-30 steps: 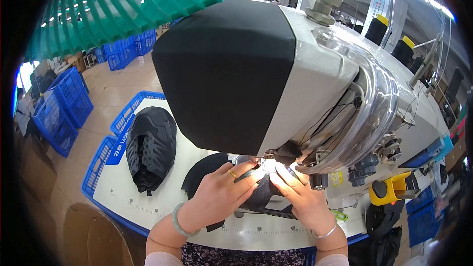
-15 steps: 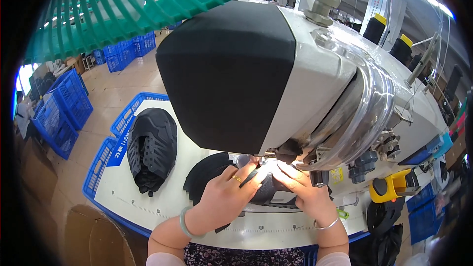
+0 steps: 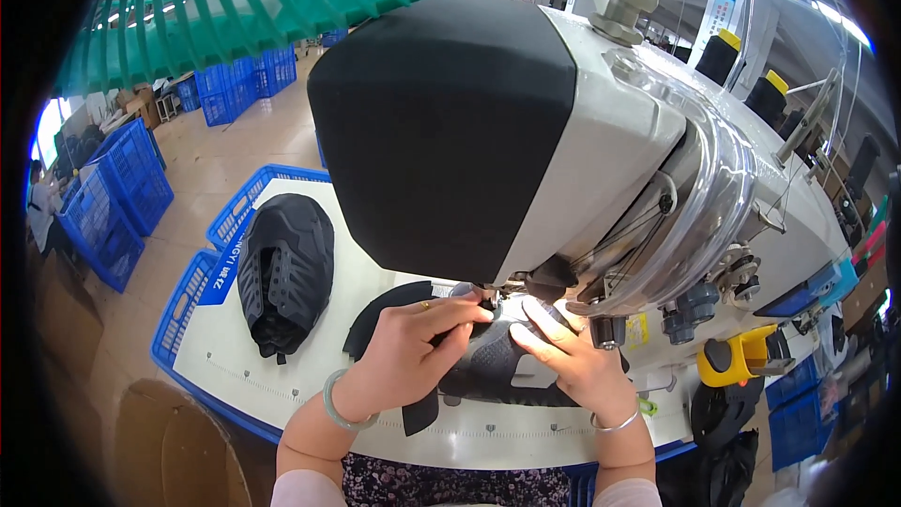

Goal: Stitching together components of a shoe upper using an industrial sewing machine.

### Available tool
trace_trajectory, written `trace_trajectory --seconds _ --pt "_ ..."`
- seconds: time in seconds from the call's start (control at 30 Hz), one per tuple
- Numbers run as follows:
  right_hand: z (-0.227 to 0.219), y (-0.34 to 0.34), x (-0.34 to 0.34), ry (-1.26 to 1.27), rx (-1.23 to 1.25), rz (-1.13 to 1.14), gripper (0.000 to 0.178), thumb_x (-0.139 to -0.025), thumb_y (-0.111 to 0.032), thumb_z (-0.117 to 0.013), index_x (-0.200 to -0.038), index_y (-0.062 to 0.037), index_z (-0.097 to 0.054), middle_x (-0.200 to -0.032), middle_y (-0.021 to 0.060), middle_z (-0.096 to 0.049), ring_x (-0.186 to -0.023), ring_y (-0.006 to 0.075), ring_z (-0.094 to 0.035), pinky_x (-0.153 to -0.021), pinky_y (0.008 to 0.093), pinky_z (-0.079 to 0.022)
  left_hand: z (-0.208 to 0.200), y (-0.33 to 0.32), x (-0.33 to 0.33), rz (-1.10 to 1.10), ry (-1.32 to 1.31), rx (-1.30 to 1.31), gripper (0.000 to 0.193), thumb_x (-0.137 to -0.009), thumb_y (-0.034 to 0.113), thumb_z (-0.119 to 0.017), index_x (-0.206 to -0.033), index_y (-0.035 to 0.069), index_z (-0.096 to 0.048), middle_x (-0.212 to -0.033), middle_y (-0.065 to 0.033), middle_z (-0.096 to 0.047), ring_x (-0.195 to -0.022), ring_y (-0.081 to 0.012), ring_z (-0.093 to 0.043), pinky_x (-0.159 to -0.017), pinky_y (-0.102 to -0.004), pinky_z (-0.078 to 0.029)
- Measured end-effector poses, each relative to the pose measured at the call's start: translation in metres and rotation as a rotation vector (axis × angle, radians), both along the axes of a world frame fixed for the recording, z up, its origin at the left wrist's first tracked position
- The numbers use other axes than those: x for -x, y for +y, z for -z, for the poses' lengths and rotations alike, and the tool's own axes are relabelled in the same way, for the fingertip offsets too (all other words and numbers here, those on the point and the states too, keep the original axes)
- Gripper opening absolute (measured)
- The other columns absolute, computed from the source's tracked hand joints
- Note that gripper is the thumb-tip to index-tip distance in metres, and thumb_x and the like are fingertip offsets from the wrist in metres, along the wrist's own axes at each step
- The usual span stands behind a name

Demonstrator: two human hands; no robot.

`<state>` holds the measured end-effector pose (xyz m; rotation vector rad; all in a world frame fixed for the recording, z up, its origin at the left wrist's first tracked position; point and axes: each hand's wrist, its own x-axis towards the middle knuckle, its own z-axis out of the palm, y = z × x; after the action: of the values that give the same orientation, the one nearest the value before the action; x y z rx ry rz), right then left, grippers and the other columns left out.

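Observation:
Under the lit head of a white and black sewing machine [image 3: 450, 141], a black textured shoe-upper piece [image 3: 492, 361] with a grey patch lies on the white table. My left hand [image 3: 404, 347], with a bangle at the wrist, pinches with thumb and forefinger beside the needle area; what sits between the fingertips is small, dark and unclear. My right hand [image 3: 580, 371] lies with fingers stretched out and apart on the piece's right side. Black curved pieces [image 3: 383, 319] spread beneath and left of my left hand. Farther left rests a black sewn shoe upper [image 3: 285, 272].
A blue crate [image 3: 178, 319] edges the white table [image 3: 235, 376] at left. Above hangs a green slatted basket [image 3: 282, 28]. At right are a yellow holder [image 3: 735, 355], green-handled snips [image 3: 648, 407] and thread cones [image 3: 719, 56]. A cardboard box [image 3: 178, 441] stands at lower left.
My left hand has turned from lying over the piece to a pinch by the needle area. My right fingers have spread a little. The thread take-up parts now show at the machine's side.

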<state>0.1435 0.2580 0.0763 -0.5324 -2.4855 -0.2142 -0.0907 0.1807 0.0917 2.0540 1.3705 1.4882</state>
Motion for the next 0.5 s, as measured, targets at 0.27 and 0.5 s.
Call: trace_trajectory --seconds 0.27,0.5 --pt "-0.0005 0.0014 0.0014 0.027 0.001 -0.008 0.061 -0.068 0.001 -0.062 -0.124 -0.0253 -0.065 -0.104 0.0035 -0.068 -0.087 0.0259 -0.062 -0.092 0.0524 -0.044 0.0037 -0.0069 -0.0007 -0.088 0.4 -0.173 0.03 -0.073 0.005 -0.068 -0.102 0.009 -0.07 -0.117 -0.0123 -0.066 -0.069 -0.0203 -0.057 -0.065 -0.0294 -0.052" --pt "-0.0031 -0.004 0.0061 0.006 -0.055 0.013 0.056 -0.07 -0.002 -0.062 -0.121 -0.0234 -0.066 -0.108 0.0038 -0.068 -0.094 0.0247 -0.064 -0.093 0.054 -0.044 0.0043 -0.0063 -0.0013 -0.126 0.489 -0.221 0.035 -0.07 0.005 -0.069 -0.105 0.009 -0.069 -0.117 -0.0086 -0.064 -0.075 -0.0215 -0.056 -0.069 -0.0307 -0.052"
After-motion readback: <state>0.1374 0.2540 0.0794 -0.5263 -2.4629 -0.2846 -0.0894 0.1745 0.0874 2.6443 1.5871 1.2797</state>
